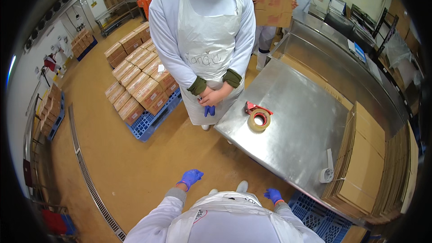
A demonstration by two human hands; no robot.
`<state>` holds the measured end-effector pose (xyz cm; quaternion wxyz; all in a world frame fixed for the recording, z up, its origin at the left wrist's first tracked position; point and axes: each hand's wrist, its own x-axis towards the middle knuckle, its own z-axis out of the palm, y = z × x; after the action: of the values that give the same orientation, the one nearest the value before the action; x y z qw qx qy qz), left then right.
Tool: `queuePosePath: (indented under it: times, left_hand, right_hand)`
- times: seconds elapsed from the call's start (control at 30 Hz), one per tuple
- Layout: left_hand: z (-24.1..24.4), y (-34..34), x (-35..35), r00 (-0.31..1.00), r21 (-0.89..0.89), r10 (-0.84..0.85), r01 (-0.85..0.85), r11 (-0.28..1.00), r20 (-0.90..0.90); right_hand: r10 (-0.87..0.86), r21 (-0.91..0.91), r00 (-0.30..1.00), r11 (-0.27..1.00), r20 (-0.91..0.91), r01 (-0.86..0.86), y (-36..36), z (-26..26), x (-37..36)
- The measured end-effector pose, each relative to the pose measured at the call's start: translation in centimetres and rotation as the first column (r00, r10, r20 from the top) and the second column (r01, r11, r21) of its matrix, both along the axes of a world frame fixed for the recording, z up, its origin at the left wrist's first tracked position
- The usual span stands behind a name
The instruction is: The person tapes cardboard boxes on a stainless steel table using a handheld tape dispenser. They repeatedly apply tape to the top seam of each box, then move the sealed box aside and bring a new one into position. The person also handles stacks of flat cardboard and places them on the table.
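Note:
My left hand point(191, 178), in a blue glove, hangs over the floor with its fingers loosely curled and nothing visible in it. On the other side, my right hand point(273, 194), gloved the same way, is beside the near edge of the steel table point(287, 135); no held object shows there. A red tape dispenser point(259, 110) with a roll of tan packing tape point(259, 120) lies on the table. Farther right is a white roll point(326, 175) with a strip drawn out, close to a strapped stack of flattened cardboard boxes point(362, 162).
Facing me, a person in a white apron point(209, 33) stands with hands crossed. Behind, another person holds a cardboard sheet point(275, 1). Packed cartons point(145, 87) sit on a blue pallet point(145, 130) at left. Another blue pallet point(314, 214) is under the table; a floor drain point(91, 182) runs left.

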<state>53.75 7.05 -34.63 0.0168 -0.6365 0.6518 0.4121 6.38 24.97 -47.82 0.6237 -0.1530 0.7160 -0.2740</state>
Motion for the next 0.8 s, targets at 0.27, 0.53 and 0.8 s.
queuePosePath:
  times: [0.27,0.53,0.8]
  left_hand:
    - [-3.2,2.5,-1.7,0.910,0.038,-0.324,0.325,0.945,0.261]
    - [-3.8,10.3,2.3,0.947,0.326,-0.195,0.105,0.939,0.256]
    - [-4.2,9.4,0.8,0.972,0.410,0.072,-0.160,0.898,0.222]
  right_hand:
    - [0.559,-0.067,0.788,0.803,-0.259,-0.592,-0.9,2.2,-4.1]
    - [0.188,0.065,0.979,0.979,0.073,-0.193,-3.3,2.7,-3.6]
    - [0.523,0.093,0.850,0.851,-0.063,-0.517,-1.1,4.9,-2.2]
